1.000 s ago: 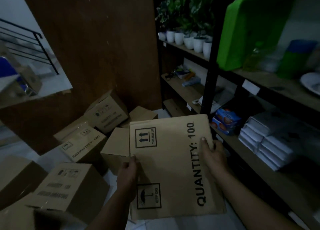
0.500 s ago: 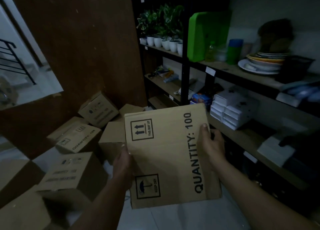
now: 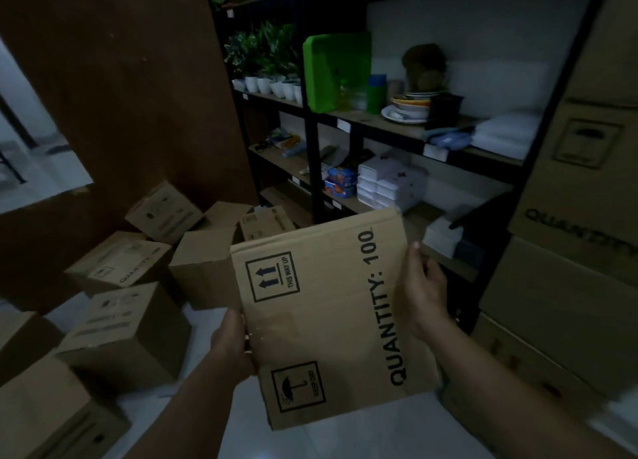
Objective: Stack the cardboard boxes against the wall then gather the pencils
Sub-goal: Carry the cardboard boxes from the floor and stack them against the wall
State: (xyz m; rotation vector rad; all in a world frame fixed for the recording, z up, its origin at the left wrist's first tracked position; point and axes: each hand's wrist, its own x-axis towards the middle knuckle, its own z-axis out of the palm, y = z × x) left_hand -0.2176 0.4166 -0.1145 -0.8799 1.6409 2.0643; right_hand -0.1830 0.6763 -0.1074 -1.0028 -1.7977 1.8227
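Our fingers [image 3: 418, 265] grip a cardboard box [image 3: 328, 320], with one hand on each side. Our left hand [image 3: 230, 341] holds the left edge low down. Its fingers curl behind the box, where we cannot see them. Our right hand [image 3: 424, 296] holds the right edge higher up. The thumb lies along that edge and points up, and the other fingers are hidden behind.

The box sits between our hands, up off the white floor [image 3: 379, 434], and it tilts a bit. The side facing us says QUANTITY: 100. It also has two arrows and a little umbrella sign.

Left of our left fingers, loose boxes [image 3: 127, 334] lie about on the floor. Some are flat and some are tipped over. Right of our right fingers, a stack of boxes [image 3: 569, 286] stands tall, one box on top of another.

Past our fingers stands a black shelf rack [image 3: 312, 168]. On it we see small white packs [image 3: 386, 182], a pile of plates [image 3: 411, 108], a green tray [image 3: 321, 71] standing on its edge, and plants in white pots [image 3: 269, 85]. Far off to the left of our fingers is a brown wall [image 3: 121, 96].
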